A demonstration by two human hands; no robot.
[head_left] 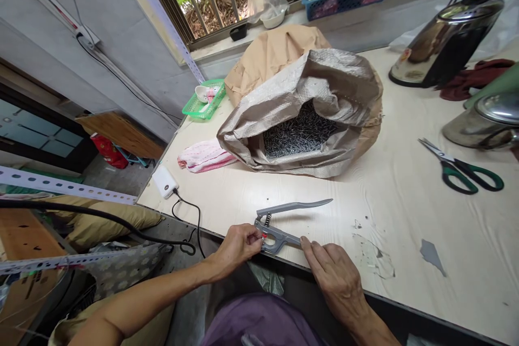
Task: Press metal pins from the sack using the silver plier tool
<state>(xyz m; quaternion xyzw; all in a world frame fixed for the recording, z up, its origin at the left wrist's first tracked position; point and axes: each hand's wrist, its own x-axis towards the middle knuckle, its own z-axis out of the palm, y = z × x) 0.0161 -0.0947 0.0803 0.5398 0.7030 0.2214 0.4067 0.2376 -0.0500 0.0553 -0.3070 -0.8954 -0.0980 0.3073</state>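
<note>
A grey plier-like hand tool (279, 240) lies near the table's front edge, its two handles spread apart and a coil spring (268, 219) between them. My left hand (241, 243) is closed in a pinch at the tool's looped end, with a small red piece (264, 237) showing at the fingertips. Whether that piece belongs to the tool I cannot tell. My right hand (334, 270) grips the tip of the lower handle between thumb and fingers. Behind the tool, a large paper-lined sack (348, 146) gapes toward me, holding many small dark metal pieces (300, 130).
Green-handled scissors (462, 167) and a torn grey scrap (432, 257) lie to the right. Farther back are an electric kettle (446, 38) and a metal pot (482, 124). Leftward sit a pink-white cloth (205, 157), a cabled white power bank (165, 181) and a green basket (211, 109).
</note>
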